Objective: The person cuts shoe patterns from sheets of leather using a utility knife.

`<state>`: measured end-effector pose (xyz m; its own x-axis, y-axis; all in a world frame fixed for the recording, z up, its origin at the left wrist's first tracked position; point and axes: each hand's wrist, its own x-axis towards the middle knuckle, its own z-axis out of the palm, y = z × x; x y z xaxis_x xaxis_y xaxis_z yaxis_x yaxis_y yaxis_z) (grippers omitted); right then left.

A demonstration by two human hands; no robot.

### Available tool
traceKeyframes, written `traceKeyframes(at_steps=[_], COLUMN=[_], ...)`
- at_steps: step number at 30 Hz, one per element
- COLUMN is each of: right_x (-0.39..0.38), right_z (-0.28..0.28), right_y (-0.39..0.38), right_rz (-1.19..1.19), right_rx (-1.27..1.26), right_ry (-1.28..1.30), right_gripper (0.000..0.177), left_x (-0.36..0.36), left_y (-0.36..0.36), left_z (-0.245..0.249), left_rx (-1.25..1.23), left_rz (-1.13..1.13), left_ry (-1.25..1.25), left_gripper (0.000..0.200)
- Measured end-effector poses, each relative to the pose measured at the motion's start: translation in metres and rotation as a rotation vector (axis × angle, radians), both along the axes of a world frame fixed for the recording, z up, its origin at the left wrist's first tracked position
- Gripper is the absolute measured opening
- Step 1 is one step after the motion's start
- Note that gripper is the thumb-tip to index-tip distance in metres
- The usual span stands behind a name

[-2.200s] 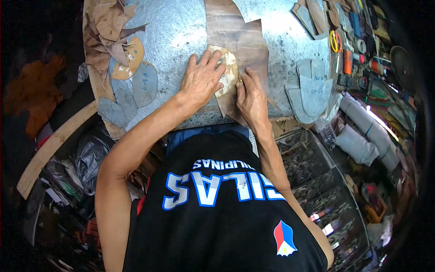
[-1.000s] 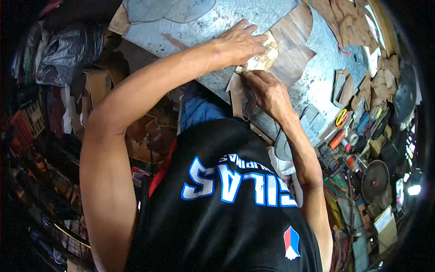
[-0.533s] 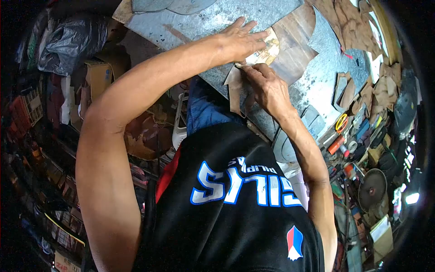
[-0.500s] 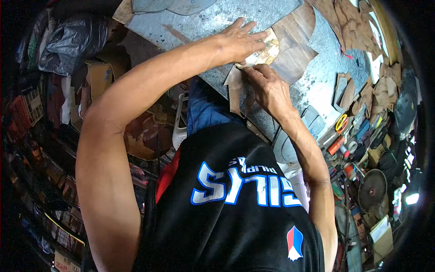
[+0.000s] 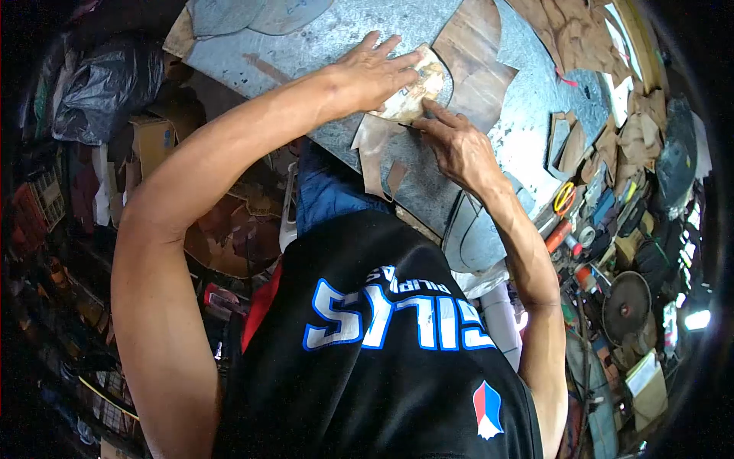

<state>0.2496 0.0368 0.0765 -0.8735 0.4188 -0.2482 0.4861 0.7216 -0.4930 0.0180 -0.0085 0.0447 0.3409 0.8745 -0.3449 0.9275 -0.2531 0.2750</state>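
Note:
My left hand (image 5: 376, 74) lies flat with fingers spread, pressing on a cream, stained template (image 5: 419, 90) with a rounded outline. Beneath and beside the template is brown leather (image 5: 478, 57) on the metal-topped table. Closed around a thin dark knife (image 5: 407, 125), my right hand (image 5: 459, 147) rests at the template's lower edge. Only the knife's slim tip shows; the rest is hidden in the fingers. A narrow leather strip (image 5: 372, 164) hangs toward the table's near edge, and a small leather offcut (image 5: 396, 177) lies beside it.
Grey rounded pieces (image 5: 290, 11) lie on the far left of the metal tabletop (image 5: 527, 141). Leather scraps (image 5: 589, 38) are heaped at the right. Yellow-handled scissors (image 5: 564, 199), an orange cylinder (image 5: 558, 236) and a round fan-like disc (image 5: 627, 307) stand farther right.
My right hand has moved along the template's lower edge, and the knife tip now shows. The small offcut has appeared by the strip. The whole view has shifted slightly.

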Motion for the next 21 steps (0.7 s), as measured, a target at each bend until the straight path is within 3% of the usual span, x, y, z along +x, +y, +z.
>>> traceKeyframes(at_steps=[21], right_x=[-0.013], right_z=[-0.005], right_y=[-0.004], right_rz=[0.066], right_rx=[-0.042], right_ry=[0.163], right_gripper=[0.040], left_x=[0.010], left_y=[-0.005], left_z=[0.004], left_rx=[0.045], left_rz=[0.082], left_ry=[-0.048], left_gripper=[0.071])
